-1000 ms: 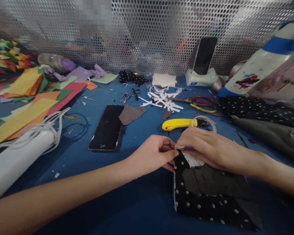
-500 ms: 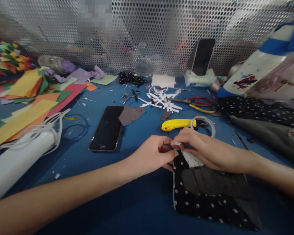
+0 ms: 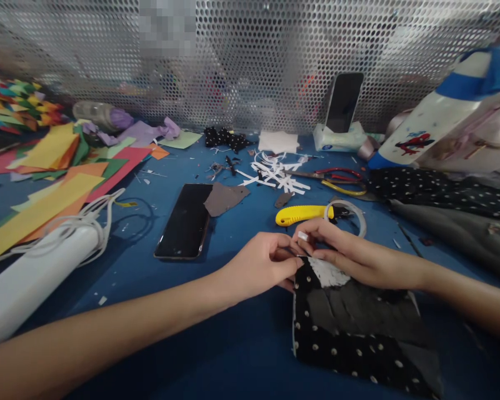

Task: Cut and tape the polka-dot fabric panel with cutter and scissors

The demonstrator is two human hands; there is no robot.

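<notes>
Place: craft workspace | scissors (image 3: 323, 176) | yellow-handled tool (image 3: 303, 214) | white paper strips (image 3: 280, 173) | coloured paper sheets (image 3: 45, 205)

Along the far edge of my blue desk (image 3: 233, 355), I see a perforated metal screen (image 3: 233, 50). Pale light patches its silvery surface.

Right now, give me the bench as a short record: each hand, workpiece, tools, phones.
Left hand: thumb and fingers pinching a corner of the patched black piece
Right hand: over the piece's far edge, small white bit at its fingers
Workpiece: flat; dotted and grey areas, one white patch
Tools: yellow-handled cutter; scissors beyond it
Phones: one lying flat, grey scrap over its corner; another propped up
</notes>
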